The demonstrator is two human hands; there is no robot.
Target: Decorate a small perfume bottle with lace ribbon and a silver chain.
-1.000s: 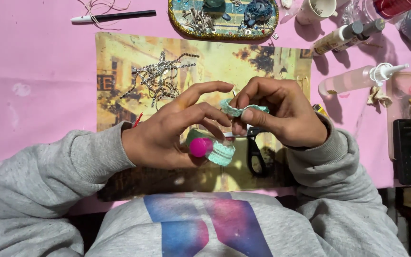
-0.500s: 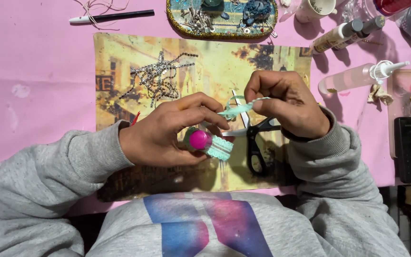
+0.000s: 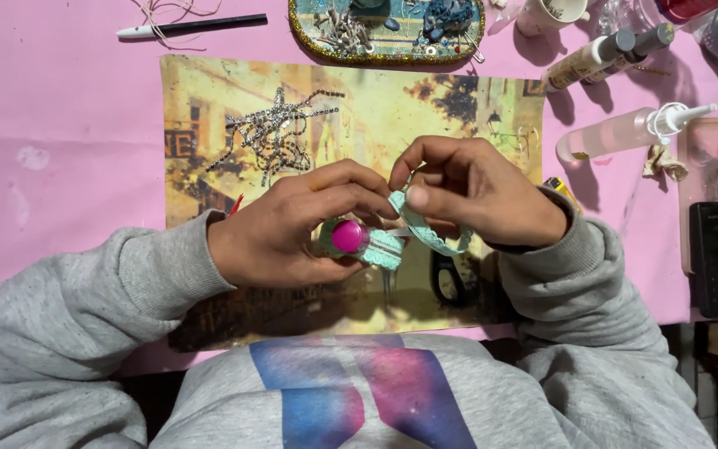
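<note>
Right hand [image 3: 479, 195] back beside left hand [image 3: 292, 229] — both clamped on mint lace ribbon [image 3: 425, 233], now looped.

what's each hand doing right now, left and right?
Left hand: closed on a small pink-capped bottle wrapped in mint lace trim.
Right hand: pinching the loose end of that trim.

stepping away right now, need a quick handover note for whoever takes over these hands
Left hand: grip on a small object with a pink round end, partly wrapped in mint lace ribbon.
Right hand: pinches the ribbon's free length above it.
Scissors lie under the right hand on the picture mat; bead chains upper left of it.
Done: some wraps on. Left: loose tail unwrapped.
</note>
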